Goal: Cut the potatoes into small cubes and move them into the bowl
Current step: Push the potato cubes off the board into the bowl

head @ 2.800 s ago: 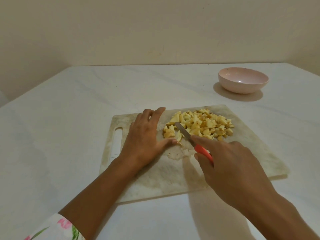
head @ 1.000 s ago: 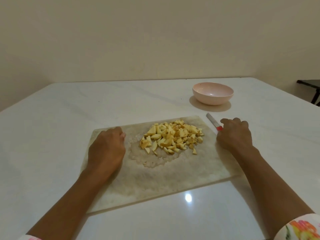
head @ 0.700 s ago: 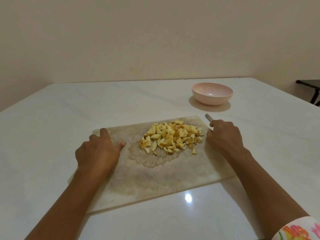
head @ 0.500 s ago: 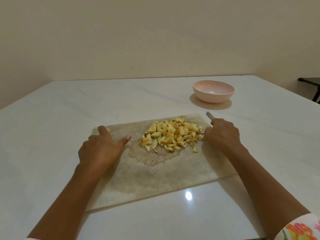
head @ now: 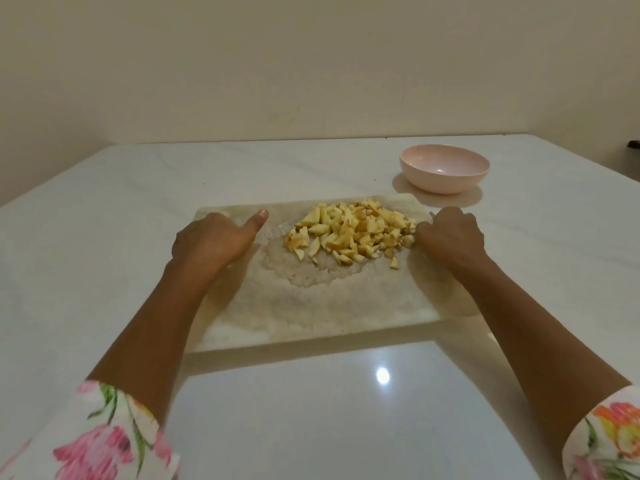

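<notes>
A heap of small yellow potato cubes (head: pixel 349 233) lies on the far half of the pale cutting board (head: pixel 311 306). My left hand (head: pixel 211 240) grips the board's left edge, its fingers curled over the edge and its thumb lying on top, pointing at the cubes. My right hand (head: pixel 450 237) sits curled at the board's right edge, touching the heap. It holds the knife (head: pixel 430 214), of which only a bit of grey blade shows past the knuckles. The empty pink bowl (head: pixel 445 173) stands on the table behind the board's far right corner.
The white glossy table (head: pixel 104 237) runs wide on all sides and meets the beige wall at the back. A wet starchy patch (head: pixel 311 275) marks the board's middle. A dark piece of furniture (head: pixel 633 144) shows at the right edge.
The knife has stopped cutting and moved with my right hand to the board's right edge, closing in on the heap. My left hand shifted to the board's left edge, thumb stretched out.
</notes>
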